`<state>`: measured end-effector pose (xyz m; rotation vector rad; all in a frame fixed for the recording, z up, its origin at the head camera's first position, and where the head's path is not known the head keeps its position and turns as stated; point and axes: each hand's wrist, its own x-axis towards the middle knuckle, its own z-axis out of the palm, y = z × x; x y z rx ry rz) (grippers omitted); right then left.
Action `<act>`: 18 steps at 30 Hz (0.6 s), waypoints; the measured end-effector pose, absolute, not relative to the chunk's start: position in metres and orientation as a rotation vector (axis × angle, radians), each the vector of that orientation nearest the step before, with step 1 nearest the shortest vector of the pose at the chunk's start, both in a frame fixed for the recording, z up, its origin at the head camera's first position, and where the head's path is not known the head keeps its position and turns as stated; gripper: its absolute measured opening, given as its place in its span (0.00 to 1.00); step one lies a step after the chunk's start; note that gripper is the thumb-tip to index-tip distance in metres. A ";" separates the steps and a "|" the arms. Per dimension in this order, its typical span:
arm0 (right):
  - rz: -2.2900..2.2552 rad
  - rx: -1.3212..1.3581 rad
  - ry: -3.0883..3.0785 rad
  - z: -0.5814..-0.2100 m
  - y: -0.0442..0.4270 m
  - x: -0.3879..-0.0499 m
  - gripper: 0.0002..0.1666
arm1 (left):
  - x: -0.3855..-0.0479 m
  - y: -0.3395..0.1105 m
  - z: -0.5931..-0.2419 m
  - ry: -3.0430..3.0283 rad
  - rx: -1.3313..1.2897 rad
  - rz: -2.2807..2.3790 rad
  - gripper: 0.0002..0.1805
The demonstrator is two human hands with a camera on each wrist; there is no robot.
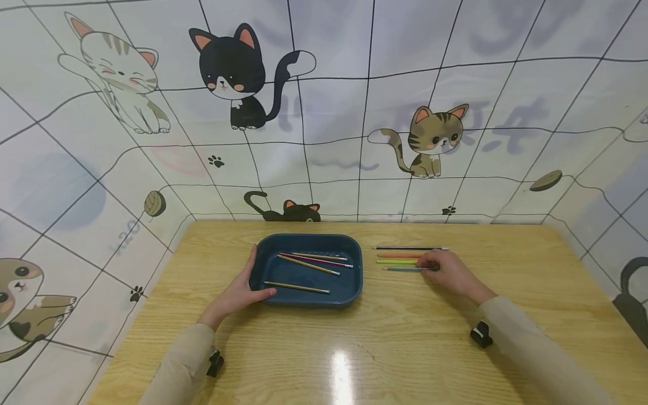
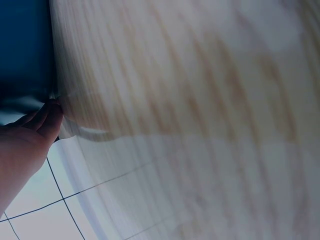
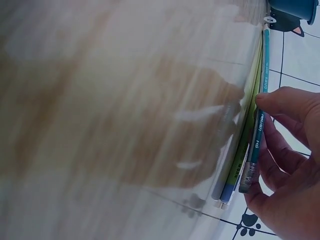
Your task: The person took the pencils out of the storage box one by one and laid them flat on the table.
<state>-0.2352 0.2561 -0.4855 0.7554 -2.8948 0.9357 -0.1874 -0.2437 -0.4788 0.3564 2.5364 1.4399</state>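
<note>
A dark blue rectangular tray [image 1: 314, 304] stands on the table; in it lie three gold-toned pencils [image 1: 297, 287] and a magenta one [image 1: 324, 261]. My left hand [image 1: 234, 295] grips its left side, thumb over the front rim and fingers along the outer wall; the left wrist view shows those fingers [image 2: 49, 120] against the tray. To the tray's right, my right hand [image 1: 453, 273] pinches a teal pencil [image 3: 259, 130] near its eraser end. Whether that pencil is off the table, I cannot tell. Just behind it are a yellow-green pencil [image 1: 397, 261], an orange one [image 1: 397, 255] and a black one [image 1: 407, 248].
The light wooden table [image 1: 405, 343] backs onto a white cat-printed sheet [image 1: 334, 135], which also rises at both sides. Small black devices sit at the left wrist [image 1: 215, 363] and right wrist [image 1: 481, 334]. A bright reflection lies on the front of the tabletop.
</note>
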 end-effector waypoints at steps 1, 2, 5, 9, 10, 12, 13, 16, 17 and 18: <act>0.934 0.756 -2.900 -0.486 0.256 -0.236 0.07 | -0.187 -0.244 -0.479 2.539 0.356 1.438 0.65; 0.931 0.759 -2.901 -0.486 0.256 -0.236 0.07 | -0.187 -0.244 -0.479 2.537 0.354 1.441 0.65; 0.926 0.771 -2.902 -0.485 0.256 -0.237 0.07 | -0.187 -0.244 -0.478 2.531 0.350 1.450 0.65; 0.923 0.781 -2.899 -0.486 0.256 -0.238 0.07 | -0.188 -0.244 -0.478 2.528 0.343 1.450 0.65; 0.923 0.782 -2.898 -0.486 0.256 -0.238 0.07 | -0.188 -0.244 -0.478 2.527 0.341 1.450 0.65; 0.916 0.780 -2.897 -0.486 0.256 -0.239 0.07 | -0.188 -0.244 -0.478 2.524 0.338 1.451 0.65; 0.917 0.777 -2.896 -0.485 0.256 -0.238 0.07 | -0.188 -0.244 -0.478 2.522 0.336 1.454 0.65; 0.927 0.777 -2.890 -0.483 0.255 -0.237 0.07 | -0.187 -0.244 -0.477 2.520 0.331 1.448 0.65; 0.929 0.773 -2.888 -0.482 0.255 -0.236 0.07 | -0.187 -0.243 -0.476 2.520 0.331 1.447 0.64; 0.936 0.771 -2.881 -0.480 0.254 -0.235 0.07 | -0.186 -0.242 -0.475 2.518 0.330 1.448 0.64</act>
